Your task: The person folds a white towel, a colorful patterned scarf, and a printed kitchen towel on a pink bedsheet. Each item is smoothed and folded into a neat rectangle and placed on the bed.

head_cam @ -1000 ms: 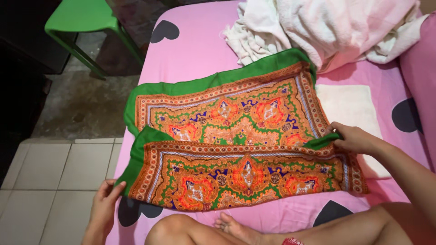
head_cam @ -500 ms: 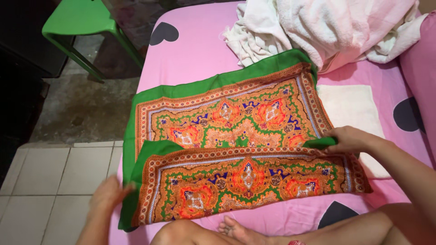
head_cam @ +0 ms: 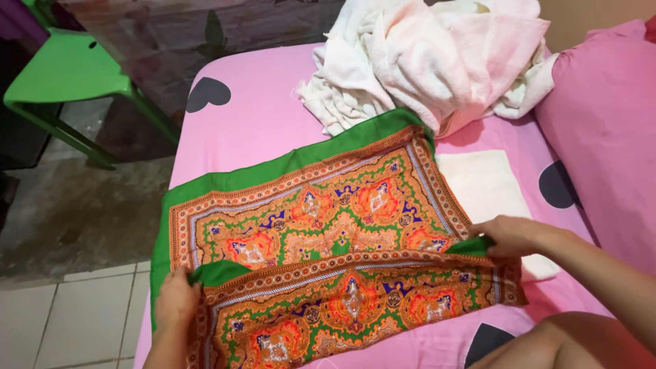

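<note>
My left hand and right hand each pinch the scarf fold's ends; its long axis runs nine-to-three, left grip seemingly closed.

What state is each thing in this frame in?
Patterned scarf: spread on the bed, near edge folded over.
Left hand: gripping the fold's left corner.
Right hand: pinching the fold's right corner.
White towels: heaped, unfolded.
Cream cloth: folded flat beside the scarf.
Green chair: upright on the floor.
</note>
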